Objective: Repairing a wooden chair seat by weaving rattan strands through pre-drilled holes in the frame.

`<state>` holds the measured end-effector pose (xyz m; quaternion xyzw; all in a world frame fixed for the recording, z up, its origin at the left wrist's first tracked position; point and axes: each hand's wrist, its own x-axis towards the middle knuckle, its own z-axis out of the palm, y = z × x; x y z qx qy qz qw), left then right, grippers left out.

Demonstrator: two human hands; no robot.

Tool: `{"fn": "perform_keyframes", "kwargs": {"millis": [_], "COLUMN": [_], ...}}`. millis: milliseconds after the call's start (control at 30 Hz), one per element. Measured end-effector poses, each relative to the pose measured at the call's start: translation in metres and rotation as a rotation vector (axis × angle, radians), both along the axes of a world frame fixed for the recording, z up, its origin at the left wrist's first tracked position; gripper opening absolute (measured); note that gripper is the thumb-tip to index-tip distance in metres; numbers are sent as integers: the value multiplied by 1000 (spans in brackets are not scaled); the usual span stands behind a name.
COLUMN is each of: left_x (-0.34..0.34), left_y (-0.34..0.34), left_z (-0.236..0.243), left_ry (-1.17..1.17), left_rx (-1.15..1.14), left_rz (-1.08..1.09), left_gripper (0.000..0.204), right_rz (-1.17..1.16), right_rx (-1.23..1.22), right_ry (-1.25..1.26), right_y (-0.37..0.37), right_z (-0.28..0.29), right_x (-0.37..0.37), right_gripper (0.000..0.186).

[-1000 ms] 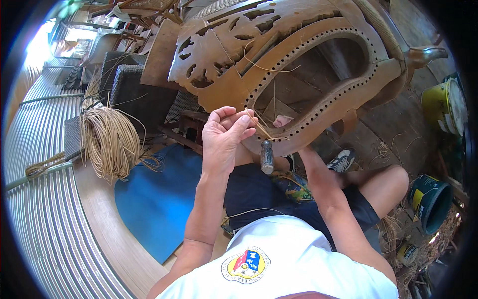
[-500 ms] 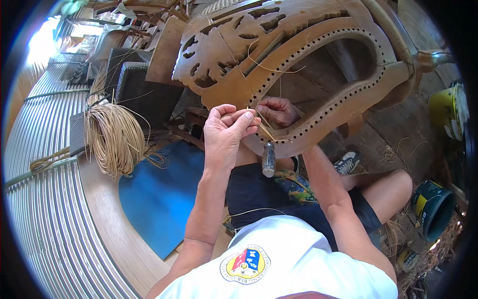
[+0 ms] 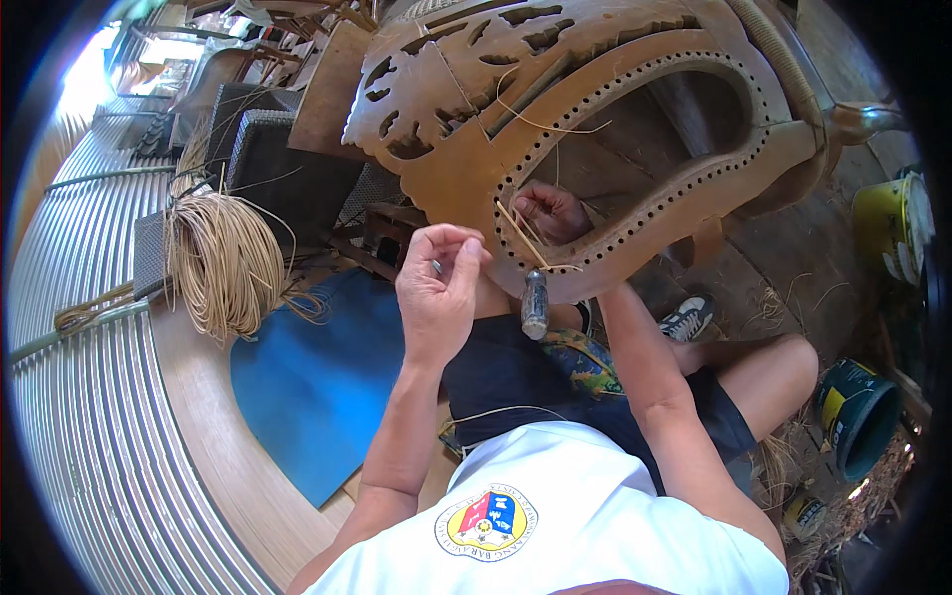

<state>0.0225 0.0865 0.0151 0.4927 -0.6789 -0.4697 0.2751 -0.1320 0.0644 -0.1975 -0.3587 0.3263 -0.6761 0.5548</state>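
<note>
A carved brown wooden chair frame (image 3: 436, 183) lies over my lap, with a row of small holes around its oval opening. My left hand (image 3: 436, 283) is beside the frame's near left edge, thumb and fingers curled together and apart from the strands; whether anything is in them is hidden. Reaching through the opening from below, my right hand (image 3: 553, 211) pinches a thin cane strand at the inner rim. A light cane piece (image 3: 523, 235) slants across the holed rim. The dark handle of a tool (image 3: 535, 305) hangs at the near rim, its tip hidden.
A thick coil of cane (image 3: 223, 263) hangs at the left by corrugated metal sheeting (image 3: 89, 397). A blue sheet (image 3: 307, 397) lies below it. On the right are a yellow bucket (image 3: 888, 228) and a dark green bucket (image 3: 861, 421). One loose strand (image 3: 555, 127) crosses the frame.
My left hand has let go of the cane at the rim and drawn back to the left, down a little. My right hand stays in the opening, slightly lower.
</note>
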Motion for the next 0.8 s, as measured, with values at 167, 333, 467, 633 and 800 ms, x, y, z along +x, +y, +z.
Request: {"fn": "perform_keyframes", "kwargs": {"millis": [167, 333, 467, 633, 800], "left_x": [1, 7, 13, 31, 30], "left_y": [-32, -34, -26, 16, 23], "left_z": [-25, -30, -38, -79, -132], "left_ry": [-96, -332, -299, 170, 401], "left_rx": [-846, -1053, -1074, -530, 321], "left_rz": [-228, -410, -400, 165, -5], "left_gripper": [23, 33, 31, 32, 33], "right_rz": [-107, -138, -103, -114, -102], "right_rx": [-6, 73, 489, 711, 844], "right_ry": [277, 490, 648, 503, 488], "right_y": [21, 83, 158, 220, 254], "right_z": [-22, -34, -8, 17, 26], "right_x": [2, -2, -5, 2, 4], "right_gripper": [14, 15, 18, 18, 20]}}
